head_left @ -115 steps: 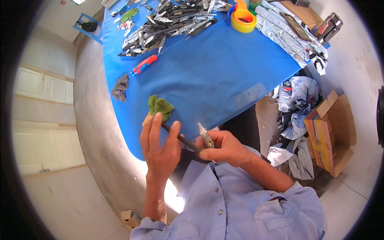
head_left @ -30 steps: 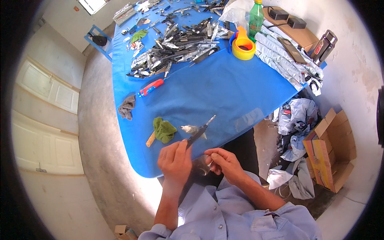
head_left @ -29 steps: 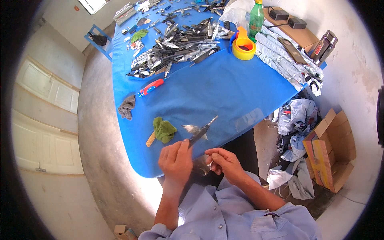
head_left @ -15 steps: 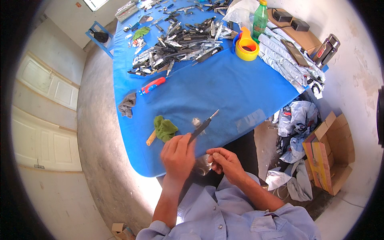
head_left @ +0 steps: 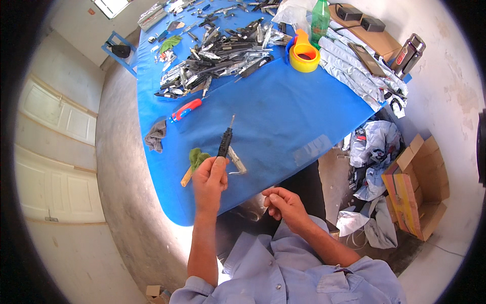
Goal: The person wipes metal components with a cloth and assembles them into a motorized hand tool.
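My left hand is closed round the lower end of a slim black part with a thin metal tip, tilted up over the blue table. Just to the right of it, a pale grey elongated piece lies on the cloth. Partly behind my left hand are a green cloth and a wooden handle. My right hand hovers at the near table edge, its fingers curled together; what they hold, if anything, is hidden.
A large heap of black and silver parts covers the far table. A red and blue tool and a grey rag lie at left. Yellow tape, a green bottle and a flask stand right. An open carton sits below.
My left hand has moved left and forward with the black part, which now points more upright. The pale grey piece is more exposed. My right hand has barely moved.
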The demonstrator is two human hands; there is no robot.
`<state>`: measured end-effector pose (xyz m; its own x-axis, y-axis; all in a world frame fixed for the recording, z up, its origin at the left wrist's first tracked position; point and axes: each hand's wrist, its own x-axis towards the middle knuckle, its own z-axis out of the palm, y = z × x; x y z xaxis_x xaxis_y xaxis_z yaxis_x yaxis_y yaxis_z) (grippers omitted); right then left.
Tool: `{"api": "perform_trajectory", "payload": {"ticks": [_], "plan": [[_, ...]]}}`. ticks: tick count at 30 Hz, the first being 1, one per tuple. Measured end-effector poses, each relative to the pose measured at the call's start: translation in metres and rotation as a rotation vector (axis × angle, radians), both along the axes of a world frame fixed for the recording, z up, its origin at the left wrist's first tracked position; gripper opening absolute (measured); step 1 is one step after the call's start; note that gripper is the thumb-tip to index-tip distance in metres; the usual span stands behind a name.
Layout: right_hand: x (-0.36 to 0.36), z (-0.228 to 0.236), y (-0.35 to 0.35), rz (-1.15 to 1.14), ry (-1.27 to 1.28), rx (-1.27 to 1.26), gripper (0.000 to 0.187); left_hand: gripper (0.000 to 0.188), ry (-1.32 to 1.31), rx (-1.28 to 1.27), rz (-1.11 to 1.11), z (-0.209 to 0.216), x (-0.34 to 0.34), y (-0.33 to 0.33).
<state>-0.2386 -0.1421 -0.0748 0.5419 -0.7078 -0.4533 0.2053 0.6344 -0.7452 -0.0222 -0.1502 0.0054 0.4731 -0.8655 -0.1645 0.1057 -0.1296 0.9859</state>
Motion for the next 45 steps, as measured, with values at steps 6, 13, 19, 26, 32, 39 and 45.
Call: {"api": "perform_trajectory", "payload": {"ticks": [6,13,19,26,32,39,45], "plan": [[-0.002,-0.004,-0.001,0.026,0.079,-0.101,0.032,0.017,-0.106,0.042,0.037,-0.003,0.009,0.014],[-0.003,-0.018,0.003,0.039,0.093,-0.075,0.032,0.021,-0.462,0.042,-0.030,-0.019,0.019,0.021],[-0.003,-0.023,0.008,0.020,0.114,-0.016,0.026,0.021,-0.867,0.009,-0.097,-0.029,0.013,0.017],[-0.005,-0.031,0.009,0.023,0.125,-0.002,0.026,0.023,-0.892,0.007,-0.077,-0.018,0.012,0.017],[-0.006,-0.043,0.009,0.040,0.128,-0.007,0.033,0.021,-0.842,-0.060,-0.012,-0.004,0.011,0.011],[-0.005,-0.043,0.007,0.002,0.117,0.047,0.025,0.023,-0.814,-0.067,-0.019,0.007,0.006,0.008],[-0.008,-0.044,0.005,0.000,0.144,0.042,0.025,0.021,-0.798,-0.050,-0.002,0.010,-0.003,0.010]]}}
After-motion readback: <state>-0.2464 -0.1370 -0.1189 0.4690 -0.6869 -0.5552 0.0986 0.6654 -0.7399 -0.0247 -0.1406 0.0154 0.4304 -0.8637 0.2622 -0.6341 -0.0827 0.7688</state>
